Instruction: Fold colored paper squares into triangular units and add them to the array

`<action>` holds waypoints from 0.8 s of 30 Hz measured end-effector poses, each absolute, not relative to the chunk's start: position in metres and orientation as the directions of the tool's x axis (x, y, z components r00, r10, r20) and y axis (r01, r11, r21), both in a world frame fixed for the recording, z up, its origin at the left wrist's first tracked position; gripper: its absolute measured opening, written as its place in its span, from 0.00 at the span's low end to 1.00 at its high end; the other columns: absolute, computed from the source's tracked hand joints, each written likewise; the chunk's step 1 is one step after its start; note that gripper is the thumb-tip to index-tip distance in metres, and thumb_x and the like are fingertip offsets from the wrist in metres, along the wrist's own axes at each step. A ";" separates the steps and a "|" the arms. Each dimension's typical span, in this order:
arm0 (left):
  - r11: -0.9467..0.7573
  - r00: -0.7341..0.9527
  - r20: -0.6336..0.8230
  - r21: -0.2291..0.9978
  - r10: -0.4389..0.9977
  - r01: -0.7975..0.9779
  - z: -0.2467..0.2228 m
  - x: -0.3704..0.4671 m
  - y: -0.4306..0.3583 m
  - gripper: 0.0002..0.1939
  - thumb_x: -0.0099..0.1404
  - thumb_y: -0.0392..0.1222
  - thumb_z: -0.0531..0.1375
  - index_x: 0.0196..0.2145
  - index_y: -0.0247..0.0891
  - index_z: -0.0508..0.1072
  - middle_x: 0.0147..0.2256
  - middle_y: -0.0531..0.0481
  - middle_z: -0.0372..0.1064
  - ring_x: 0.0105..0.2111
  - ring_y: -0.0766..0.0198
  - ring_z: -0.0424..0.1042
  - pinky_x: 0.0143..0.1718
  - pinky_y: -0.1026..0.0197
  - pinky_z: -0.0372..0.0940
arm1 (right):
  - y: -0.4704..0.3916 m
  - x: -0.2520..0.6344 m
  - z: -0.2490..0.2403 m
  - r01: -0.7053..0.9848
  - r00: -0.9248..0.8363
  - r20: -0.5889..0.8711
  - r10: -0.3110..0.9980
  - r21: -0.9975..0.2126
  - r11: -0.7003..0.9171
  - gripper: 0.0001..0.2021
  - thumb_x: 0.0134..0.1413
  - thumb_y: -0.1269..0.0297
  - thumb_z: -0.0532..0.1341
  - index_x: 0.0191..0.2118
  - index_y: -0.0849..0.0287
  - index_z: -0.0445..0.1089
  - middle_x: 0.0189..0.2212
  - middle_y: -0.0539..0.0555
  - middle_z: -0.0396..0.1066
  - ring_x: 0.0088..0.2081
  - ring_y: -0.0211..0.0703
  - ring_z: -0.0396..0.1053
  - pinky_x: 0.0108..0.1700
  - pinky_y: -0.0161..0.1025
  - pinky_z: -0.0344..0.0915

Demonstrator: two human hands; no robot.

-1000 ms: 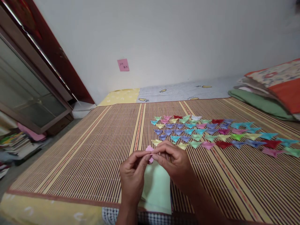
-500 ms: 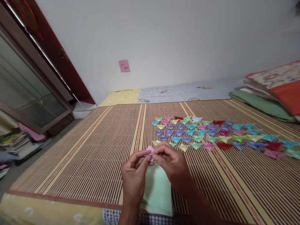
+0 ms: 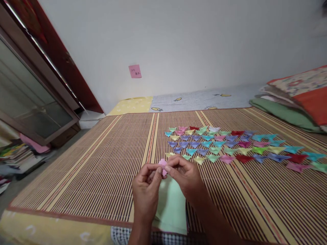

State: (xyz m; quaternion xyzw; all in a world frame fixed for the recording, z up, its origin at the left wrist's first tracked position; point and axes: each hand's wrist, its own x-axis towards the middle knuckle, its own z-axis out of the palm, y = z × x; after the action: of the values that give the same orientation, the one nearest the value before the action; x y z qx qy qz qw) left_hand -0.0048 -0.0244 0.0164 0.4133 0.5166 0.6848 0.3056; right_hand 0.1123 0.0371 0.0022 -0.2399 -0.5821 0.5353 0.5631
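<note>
The left hand [image 3: 146,190] and right hand [image 3: 187,175] are pinching a small pink paper [image 3: 162,164] between their fingertips, above the pale green sheet [image 3: 172,204]. Rows of folded papers [image 3: 217,150] are lying beyond, on the striped mat [image 3: 102,163].

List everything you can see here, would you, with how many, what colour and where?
Small paper piece: one, pink, between both hands' fingertips
Flat sheets or cloth: count unclear, pale green on top, below the hands
Folded paper shapes: dozens, many colours, rows on the mat
Mat: one, tan with dark stripes, over the bedding
Bedding: count unclear, yellow and checked, under the mat
Stacked cushions or fabric: several, green, orange, floral, far right
Note: one, pink, on the wall
Wall: one, whitish, behind
Glass-paned panel: one, brown-framed, left
Books or papers: pile, mixed colours, far left
Left hand, right hand: one each, bare, centre
</note>
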 end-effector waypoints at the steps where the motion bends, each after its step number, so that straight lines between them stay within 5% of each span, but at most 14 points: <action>1: -0.287 -0.478 0.250 0.958 0.842 -0.005 0.016 -0.004 -0.024 0.07 0.63 0.42 0.69 0.31 0.36 0.78 0.26 0.52 0.75 0.27 0.67 0.75 0.31 0.69 0.71 | 0.037 0.112 0.002 -0.328 -0.243 0.401 0.883 -0.891 0.314 0.06 0.56 0.70 0.67 0.29 0.57 0.74 0.31 0.50 0.70 0.36 0.43 0.69 0.41 0.41 0.66; 11: -0.287 -0.522 0.242 0.958 0.818 -0.006 0.014 -0.001 -0.020 0.10 0.60 0.41 0.71 0.29 0.36 0.74 0.25 0.52 0.75 0.27 0.65 0.76 0.31 0.67 0.72 | 0.033 0.109 0.003 -0.290 -0.209 0.400 0.892 -0.897 0.334 0.08 0.56 0.72 0.67 0.26 0.57 0.74 0.28 0.50 0.73 0.35 0.43 0.72 0.40 0.42 0.68; 17: -0.202 -0.504 0.113 0.971 0.856 -0.126 0.013 -0.005 -0.019 0.15 0.57 0.43 0.73 0.38 0.37 0.74 0.27 0.52 0.78 0.27 0.64 0.77 0.31 0.65 0.72 | 0.034 0.107 0.003 -0.290 -0.207 0.333 0.920 -0.919 0.268 0.05 0.55 0.67 0.69 0.30 0.57 0.73 0.26 0.50 0.75 0.30 0.41 0.73 0.35 0.39 0.69; 24: -0.125 -0.419 0.103 0.992 0.902 -0.025 0.013 -0.013 -0.019 0.13 0.59 0.48 0.71 0.30 0.34 0.81 0.27 0.49 0.77 0.28 0.63 0.73 0.32 0.64 0.69 | 0.040 0.112 -0.001 -0.195 -0.259 0.263 0.929 -0.956 0.217 0.07 0.53 0.64 0.69 0.37 0.57 0.73 0.29 0.50 0.74 0.32 0.41 0.71 0.36 0.39 0.69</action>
State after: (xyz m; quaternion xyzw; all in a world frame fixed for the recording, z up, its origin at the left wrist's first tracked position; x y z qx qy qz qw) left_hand -0.0127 -0.0186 0.0132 0.3973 0.5519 0.6363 0.3644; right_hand 0.1120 0.0402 -0.0005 -0.3159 -0.5809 0.5402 0.5205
